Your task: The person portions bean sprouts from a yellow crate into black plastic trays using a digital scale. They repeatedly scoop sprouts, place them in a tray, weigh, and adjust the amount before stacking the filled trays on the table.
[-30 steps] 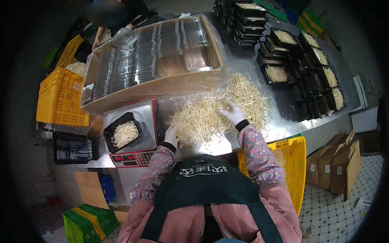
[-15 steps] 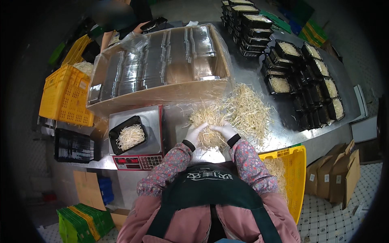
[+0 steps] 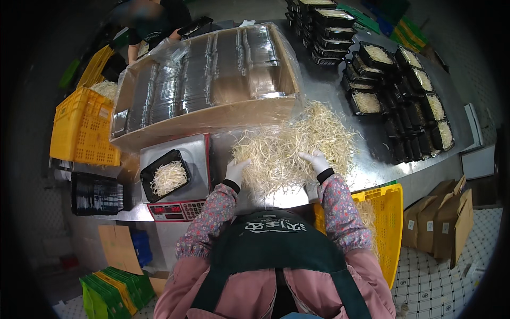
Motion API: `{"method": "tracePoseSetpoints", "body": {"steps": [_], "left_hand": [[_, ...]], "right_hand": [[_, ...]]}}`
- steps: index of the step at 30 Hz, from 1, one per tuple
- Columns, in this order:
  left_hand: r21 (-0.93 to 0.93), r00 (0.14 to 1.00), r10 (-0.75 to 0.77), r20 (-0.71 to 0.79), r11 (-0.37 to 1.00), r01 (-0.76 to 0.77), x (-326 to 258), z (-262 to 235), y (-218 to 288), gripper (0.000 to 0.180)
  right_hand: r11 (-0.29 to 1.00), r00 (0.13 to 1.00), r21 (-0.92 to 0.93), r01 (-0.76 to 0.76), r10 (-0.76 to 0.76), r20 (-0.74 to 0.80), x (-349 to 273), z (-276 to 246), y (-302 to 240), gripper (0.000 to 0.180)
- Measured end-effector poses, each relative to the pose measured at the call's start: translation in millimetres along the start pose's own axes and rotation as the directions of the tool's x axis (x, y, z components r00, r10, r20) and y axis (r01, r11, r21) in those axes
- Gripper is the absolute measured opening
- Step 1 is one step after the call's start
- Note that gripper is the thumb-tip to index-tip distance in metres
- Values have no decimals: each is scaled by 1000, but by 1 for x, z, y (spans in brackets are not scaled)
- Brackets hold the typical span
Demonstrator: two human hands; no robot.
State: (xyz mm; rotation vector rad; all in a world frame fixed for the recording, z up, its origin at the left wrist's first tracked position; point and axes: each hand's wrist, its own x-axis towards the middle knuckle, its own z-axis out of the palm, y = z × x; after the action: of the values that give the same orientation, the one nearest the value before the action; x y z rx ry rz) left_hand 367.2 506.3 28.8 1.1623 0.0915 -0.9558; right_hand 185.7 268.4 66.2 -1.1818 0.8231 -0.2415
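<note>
Loose bean sprouts (image 3: 273, 157) lie spread on the metal table in front of me, joining a heap at the right. My left hand (image 3: 236, 171), in a white glove, touches the left edge of the sprouts with fingers stretched out. On the opposite side, my right hand (image 3: 317, 161), also gloved, lies against them with its fingers apart. Some fingertips are hidden among the sprouts. To the left, a black tray (image 3: 150, 173) with a portion of sprouts rests on a red-framed weighing scale (image 3: 197, 165).
A cardboard box (image 3: 212, 120) of clear plastic lids (image 3: 197, 74) stands beyond the scale. Nested black trays (image 3: 95, 194) sit left. Filled trays (image 3: 366, 103) are stacked right. Yellow crates (image 3: 85, 130) flank the table; another crate (image 3: 390, 223) is near my right arm. A co-worker (image 3: 167, 18) stands far left.
My hands have moved apart, the left to the left and the right to the right. The bunch gathered between them is now spread wider and flatter on the table.
</note>
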Motion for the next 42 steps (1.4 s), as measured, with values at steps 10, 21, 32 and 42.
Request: {"method": "tracePoseSetpoints", "body": {"steps": [10, 21, 32, 42], "left_hand": [[-60, 993, -47, -113, 997, 41, -10, -43, 6, 18], [156, 933, 195, -301, 976, -153, -3, -68, -20, 27], [232, 901, 152, -406, 971, -59, -10, -47, -11, 38], [179, 923, 208, -323, 971, -156, -2, -50, -22, 27]], "right_hand": [[995, 999, 97, 18, -21, 30, 4, -16, 19, 27], [997, 994, 44, 66, -62, -89, 2, -13, 32, 30], [900, 981, -413, 140, -184, -67, 0, -28, 56, 50], [41, 927, -953, 300, -249, 281, -49, 73, 46, 100]]}}
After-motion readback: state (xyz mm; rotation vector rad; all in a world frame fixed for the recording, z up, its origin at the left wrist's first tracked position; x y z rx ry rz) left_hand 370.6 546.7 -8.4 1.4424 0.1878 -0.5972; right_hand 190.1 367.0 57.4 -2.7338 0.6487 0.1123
